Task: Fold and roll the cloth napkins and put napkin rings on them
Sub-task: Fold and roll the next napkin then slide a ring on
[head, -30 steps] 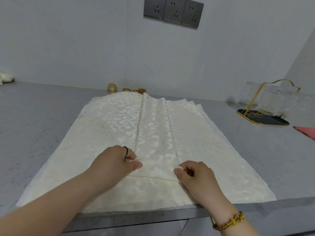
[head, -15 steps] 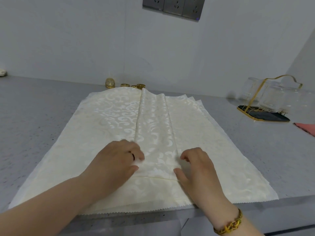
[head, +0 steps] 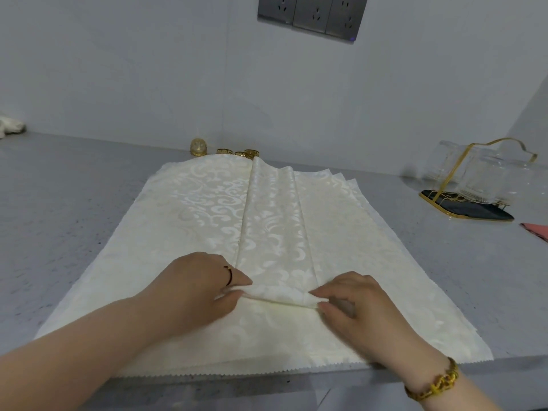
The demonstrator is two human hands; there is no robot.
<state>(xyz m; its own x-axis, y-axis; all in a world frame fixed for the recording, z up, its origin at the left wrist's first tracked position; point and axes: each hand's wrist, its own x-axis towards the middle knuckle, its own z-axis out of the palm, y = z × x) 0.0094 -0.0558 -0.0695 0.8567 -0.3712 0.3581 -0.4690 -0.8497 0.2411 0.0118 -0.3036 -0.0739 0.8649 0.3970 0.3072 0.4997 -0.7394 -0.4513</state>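
The grey worktop (head: 74, 232) in front of you carries more than the cloth. Against the back wall, just past the far edge of the cloth, sits a small cluster of gold napkin rings (head: 238, 152), partly hidden by the fabric, with a gold dome-shaped piece (head: 198, 147) just left of them. They lie close to the line of the strip you are working on. Well off to your right, clear glasses (head: 480, 176) stand in a gold wire rack on a dark tray (head: 474, 210), and a pink cloth (head: 536, 230) shows at the frame edge beyond it. A white bundle (head: 10, 126) lies at the far left. 3 grey wall sockets (head: 311, 13) are mounted above.

The napkin stack (head: 184, 221), cream with a glossy scroll pattern, lies flat and reaches the near edge of the worktop. Its offset far-right corners show several layers. On top, near the middle, lies the folded napkin (head: 272, 226), a narrow strip whose long axis runs straight away from you toward the wall. Its near end is turned up into a low roll lying crosswise between your hands.

Your left hand (head: 201, 289), wearing a thin ring (head: 229, 275), pinches the left end of that roll, thumb below and fingers on top. Your right hand (head: 355, 304), with a gold bracelet (head: 436, 384) at the wrist, pinches the right end between thumb and forefinger.
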